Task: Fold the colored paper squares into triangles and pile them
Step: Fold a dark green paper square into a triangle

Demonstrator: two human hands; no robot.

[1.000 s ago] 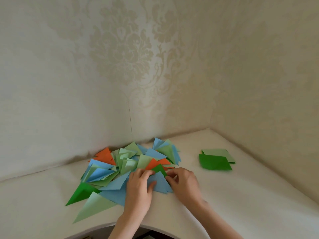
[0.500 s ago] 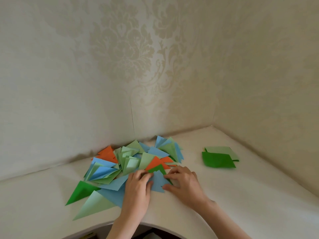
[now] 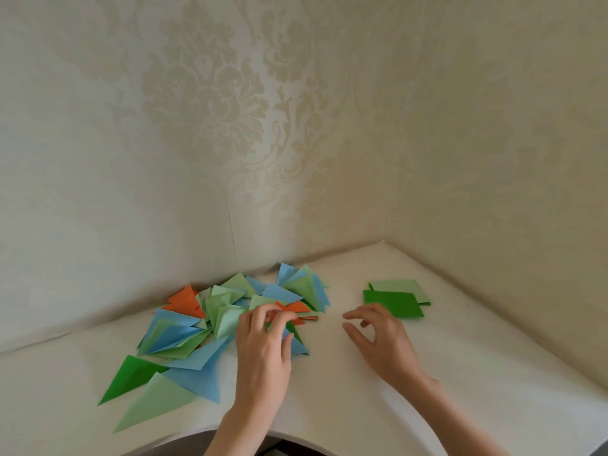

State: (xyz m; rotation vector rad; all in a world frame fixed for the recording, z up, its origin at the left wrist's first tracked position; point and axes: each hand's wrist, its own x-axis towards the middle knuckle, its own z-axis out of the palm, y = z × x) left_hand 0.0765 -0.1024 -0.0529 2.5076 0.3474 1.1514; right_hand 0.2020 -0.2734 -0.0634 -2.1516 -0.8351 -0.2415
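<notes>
I am putting a folded blue triangle (image 3: 297,345) on the pile of triangles (image 3: 223,320), centre-left of frame; left hand (image 3: 263,350) grip pinches it. Right hand (image 3: 378,337) grip is released, empty, w/ fingers loose. Next: take a square from the stack of squares (image 3: 396,299), right of centre. I count approx 2 squares visible; the triangles are too many & overlap

Folded triangles (image 3: 210,327) heaped left; unfolded green squares (image 3: 394,302) stacked right.

Home corner: damask wallpaper (image 3: 210,103)
</notes>
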